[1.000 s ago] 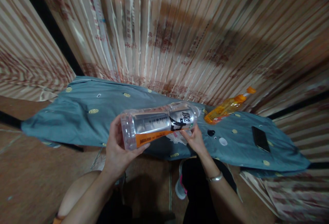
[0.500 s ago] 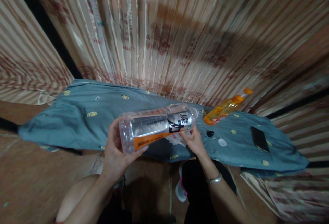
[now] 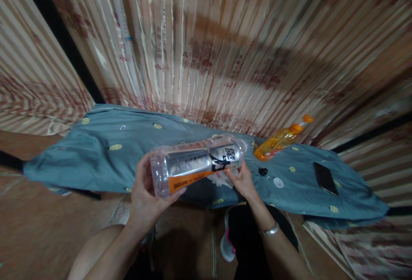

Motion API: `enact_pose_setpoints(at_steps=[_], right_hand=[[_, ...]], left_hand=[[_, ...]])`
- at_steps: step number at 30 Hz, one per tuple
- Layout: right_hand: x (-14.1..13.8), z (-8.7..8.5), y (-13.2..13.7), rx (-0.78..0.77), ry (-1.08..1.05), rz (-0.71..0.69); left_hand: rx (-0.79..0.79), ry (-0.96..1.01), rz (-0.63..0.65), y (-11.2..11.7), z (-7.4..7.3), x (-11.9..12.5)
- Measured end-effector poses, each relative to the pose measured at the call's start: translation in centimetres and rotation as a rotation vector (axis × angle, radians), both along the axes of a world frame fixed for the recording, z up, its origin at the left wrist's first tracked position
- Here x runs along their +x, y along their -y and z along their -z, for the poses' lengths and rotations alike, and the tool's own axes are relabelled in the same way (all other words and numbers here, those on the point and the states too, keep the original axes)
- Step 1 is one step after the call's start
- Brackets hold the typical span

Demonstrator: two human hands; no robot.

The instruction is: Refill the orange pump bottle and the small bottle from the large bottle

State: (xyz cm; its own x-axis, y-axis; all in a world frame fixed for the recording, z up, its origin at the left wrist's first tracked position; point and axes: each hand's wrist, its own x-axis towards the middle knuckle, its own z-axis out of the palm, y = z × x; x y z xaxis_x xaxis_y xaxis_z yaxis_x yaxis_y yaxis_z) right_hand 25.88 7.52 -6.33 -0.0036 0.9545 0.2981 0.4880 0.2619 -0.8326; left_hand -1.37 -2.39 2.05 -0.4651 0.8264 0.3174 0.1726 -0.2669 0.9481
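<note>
A clear plastic bottle (image 3: 193, 164) with a silver, black and orange label lies sideways in both hands above the edge of a blue-grey cloth (image 3: 96, 151). My left hand (image 3: 144, 194) is wrapped round its base end. My right hand (image 3: 241, 179) pinches the neck end from below with its fingers closed on it. A white crumpled thing on the cloth is partly hidden behind the bottle.
An orange squeeze bottle (image 3: 278, 139) lies on the cloth at the right. A black phone (image 3: 325, 178), a black cap (image 3: 263, 171) and a white cap (image 3: 278, 182) lie nearby. Striped curtains (image 3: 209, 48) hang behind. My legs and a shoe (image 3: 227, 241) are below.
Both hands keep hold of the bottle, whose orange label strip has turned slightly. The view has shifted a little; nothing else moved.
</note>
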Motion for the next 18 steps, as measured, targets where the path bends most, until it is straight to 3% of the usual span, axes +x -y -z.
enact_pose_setpoints(at_steps=[18], right_hand=[[-0.02,-0.06,0.07,0.011,-0.010,0.010]], left_hand=[[-0.008,-0.011,0.028,0.02,-0.24,0.03]])
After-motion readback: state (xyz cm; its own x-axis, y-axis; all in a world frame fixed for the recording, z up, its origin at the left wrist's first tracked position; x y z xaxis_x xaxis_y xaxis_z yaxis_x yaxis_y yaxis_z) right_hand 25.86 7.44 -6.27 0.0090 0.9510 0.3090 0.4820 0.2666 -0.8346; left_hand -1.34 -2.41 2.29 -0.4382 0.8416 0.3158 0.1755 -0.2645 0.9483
